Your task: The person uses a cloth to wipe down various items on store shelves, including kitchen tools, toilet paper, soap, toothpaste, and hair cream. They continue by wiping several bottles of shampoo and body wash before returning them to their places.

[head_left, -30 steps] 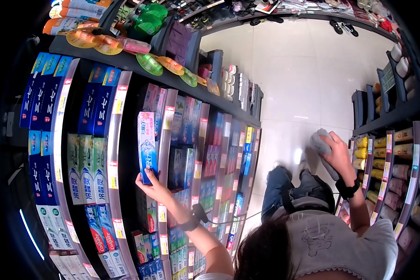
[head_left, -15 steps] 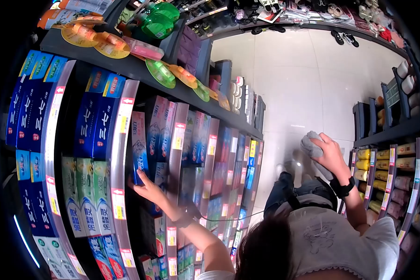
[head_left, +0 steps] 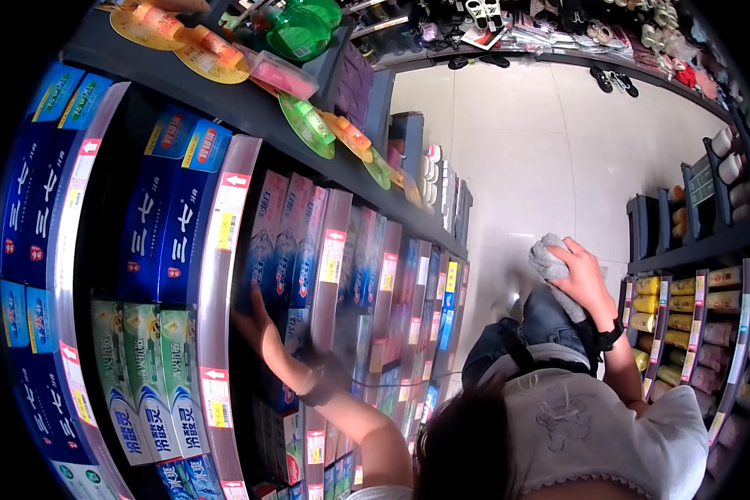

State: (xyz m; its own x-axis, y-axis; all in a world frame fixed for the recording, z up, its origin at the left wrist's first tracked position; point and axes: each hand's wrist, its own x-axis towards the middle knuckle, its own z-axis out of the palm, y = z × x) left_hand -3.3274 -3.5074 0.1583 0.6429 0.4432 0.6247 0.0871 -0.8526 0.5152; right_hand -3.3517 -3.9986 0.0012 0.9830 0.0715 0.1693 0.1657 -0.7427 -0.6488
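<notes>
"Where does the toothpaste box (head_left: 264,227) lie?"

"Left of the price strip (head_left: 332,271), farthest from it of the three side by side. Its long axis runs roughly along the strip, stretching ahead from the fingers of my left hand (head_left: 267,337)."

"Have you got hold of it?"

"I can't tell. That hand is left of the strip too, a digit right by the box's near end, but the other fingertips sink into shadow, so how far they're spread doesn't show."

"And your right hand (head_left: 583,279)?"

"Well off to the right of the strip, curled tight around a grey cloth (head_left: 548,260). My left is much the nearer to the box."
</notes>
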